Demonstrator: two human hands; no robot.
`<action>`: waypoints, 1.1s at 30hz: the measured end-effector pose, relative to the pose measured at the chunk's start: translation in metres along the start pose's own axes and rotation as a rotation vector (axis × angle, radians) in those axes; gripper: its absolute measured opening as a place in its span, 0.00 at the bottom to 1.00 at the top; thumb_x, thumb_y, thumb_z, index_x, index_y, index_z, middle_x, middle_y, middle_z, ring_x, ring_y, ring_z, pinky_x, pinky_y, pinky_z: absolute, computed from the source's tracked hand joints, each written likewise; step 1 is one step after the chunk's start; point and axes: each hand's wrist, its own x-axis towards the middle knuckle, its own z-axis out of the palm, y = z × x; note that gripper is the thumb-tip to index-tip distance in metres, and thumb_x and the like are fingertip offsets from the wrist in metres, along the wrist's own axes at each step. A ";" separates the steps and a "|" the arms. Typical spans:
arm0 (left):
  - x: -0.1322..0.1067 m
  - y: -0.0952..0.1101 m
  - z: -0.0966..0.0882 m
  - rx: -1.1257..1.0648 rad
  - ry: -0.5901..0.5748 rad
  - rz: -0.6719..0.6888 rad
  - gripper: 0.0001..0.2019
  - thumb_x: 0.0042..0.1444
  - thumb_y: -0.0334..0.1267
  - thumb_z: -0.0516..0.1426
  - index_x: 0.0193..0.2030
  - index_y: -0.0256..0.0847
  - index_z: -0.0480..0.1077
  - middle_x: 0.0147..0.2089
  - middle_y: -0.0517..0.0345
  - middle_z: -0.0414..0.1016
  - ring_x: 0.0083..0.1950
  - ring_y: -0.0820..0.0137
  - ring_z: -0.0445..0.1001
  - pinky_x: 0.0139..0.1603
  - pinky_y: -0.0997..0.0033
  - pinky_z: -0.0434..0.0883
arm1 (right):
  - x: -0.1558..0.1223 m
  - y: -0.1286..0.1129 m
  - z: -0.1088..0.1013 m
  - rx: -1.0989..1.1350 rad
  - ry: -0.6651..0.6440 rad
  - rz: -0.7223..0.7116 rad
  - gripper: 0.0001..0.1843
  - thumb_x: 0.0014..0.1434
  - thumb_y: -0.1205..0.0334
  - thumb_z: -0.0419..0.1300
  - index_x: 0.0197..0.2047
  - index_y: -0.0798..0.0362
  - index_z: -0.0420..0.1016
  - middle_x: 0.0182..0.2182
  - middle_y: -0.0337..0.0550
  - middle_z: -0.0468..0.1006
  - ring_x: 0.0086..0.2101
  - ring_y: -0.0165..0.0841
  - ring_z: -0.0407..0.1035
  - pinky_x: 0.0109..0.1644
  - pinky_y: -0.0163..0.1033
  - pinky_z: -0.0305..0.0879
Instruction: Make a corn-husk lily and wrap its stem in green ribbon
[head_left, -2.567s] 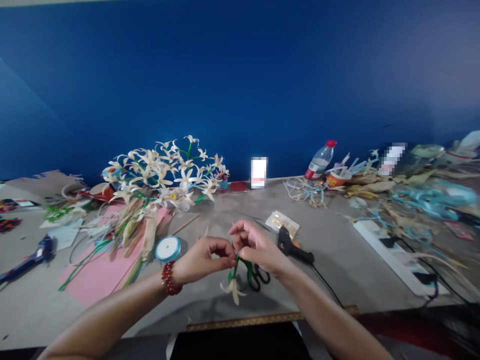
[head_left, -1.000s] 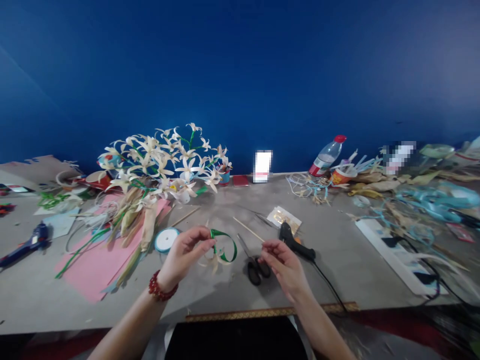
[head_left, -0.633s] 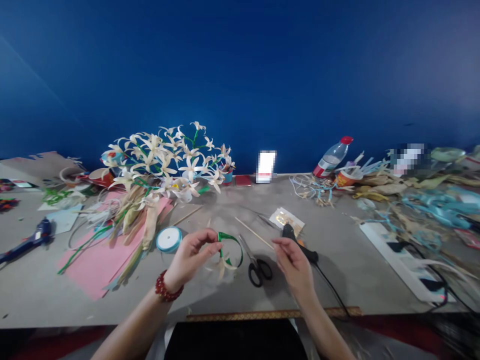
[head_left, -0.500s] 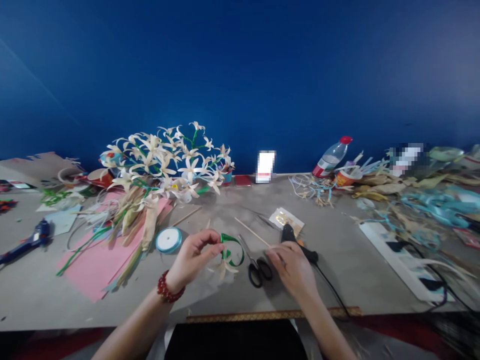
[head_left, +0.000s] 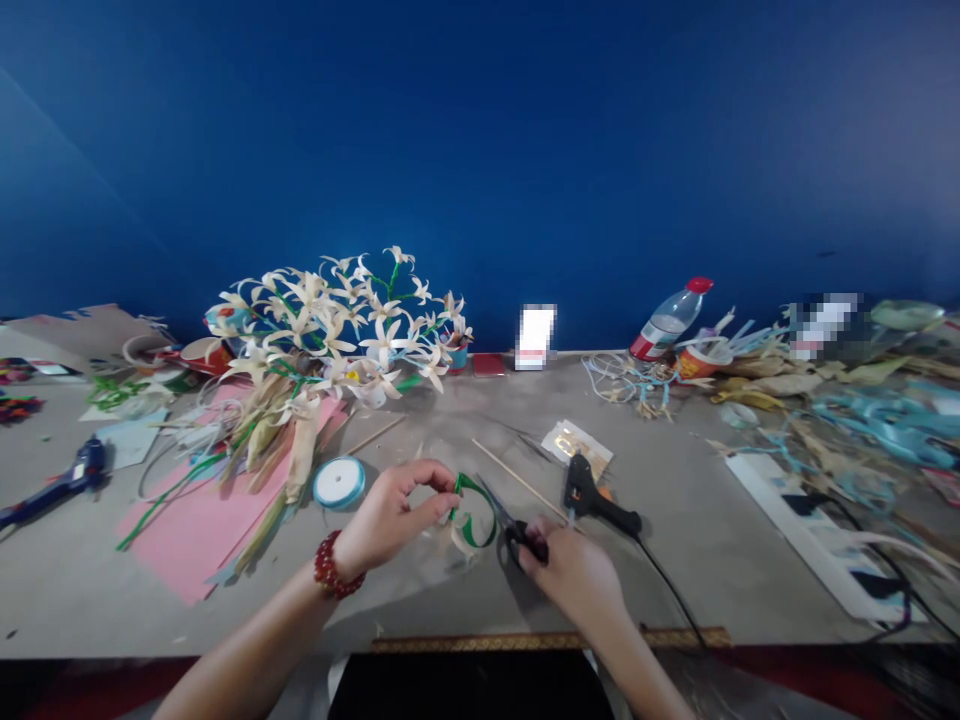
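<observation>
My left hand pinches a small cream paper flower with a loop of green ribbon curling from its stem, held just above the grey table. My right hand rests on the table with its fingers closed on the black handles of the scissors, whose blades point up and left toward the ribbon. A thin wooden skewer lies just behind the scissors.
A black glue gun with its cord lies right of my right hand. A blue-white ribbon spool sits left of my left hand. A bouquet of cream flowers lies on pink paper. A white power strip, bottle and scraps fill the right.
Both hands parted from the flower they held together. My left hand kept it, while my right hand dropped to the table and took hold of the scissors' handles.
</observation>
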 end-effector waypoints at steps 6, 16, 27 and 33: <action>0.001 0.012 -0.021 0.175 -0.051 0.160 0.05 0.58 0.37 0.57 0.36 0.41 0.74 0.37 0.55 0.77 0.40 0.67 0.75 0.43 0.71 0.69 | -0.005 0.023 -0.013 0.954 -0.218 0.075 0.18 0.51 0.45 0.66 0.37 0.50 0.71 0.25 0.42 0.78 0.23 0.34 0.68 0.26 0.37 0.63; 0.017 0.045 -0.016 0.670 -0.271 0.487 0.07 0.57 0.31 0.54 0.37 0.41 0.74 0.34 0.56 0.77 0.39 0.65 0.74 0.48 0.64 0.65 | 0.005 -0.035 -0.064 1.027 -0.036 -0.211 0.20 0.47 0.54 0.73 0.39 0.50 0.72 0.36 0.45 0.79 0.31 0.34 0.69 0.37 0.38 0.67; 0.020 0.052 -0.006 0.832 -0.255 0.510 0.05 0.58 0.32 0.54 0.37 0.38 0.72 0.34 0.51 0.77 0.41 0.60 0.75 0.49 0.60 0.67 | 0.024 -0.067 -0.069 0.605 0.037 -0.425 0.08 0.50 0.70 0.63 0.34 0.50 0.71 0.29 0.37 0.73 0.27 0.30 0.63 0.34 0.36 0.62; 0.024 0.057 -0.002 0.856 -0.281 0.568 0.06 0.57 0.31 0.54 0.35 0.39 0.73 0.36 0.52 0.78 0.43 0.61 0.75 0.51 0.61 0.66 | 0.024 -0.072 -0.071 0.544 0.038 -0.446 0.09 0.46 0.72 0.60 0.31 0.50 0.69 0.24 0.32 0.67 0.25 0.29 0.60 0.32 0.34 0.58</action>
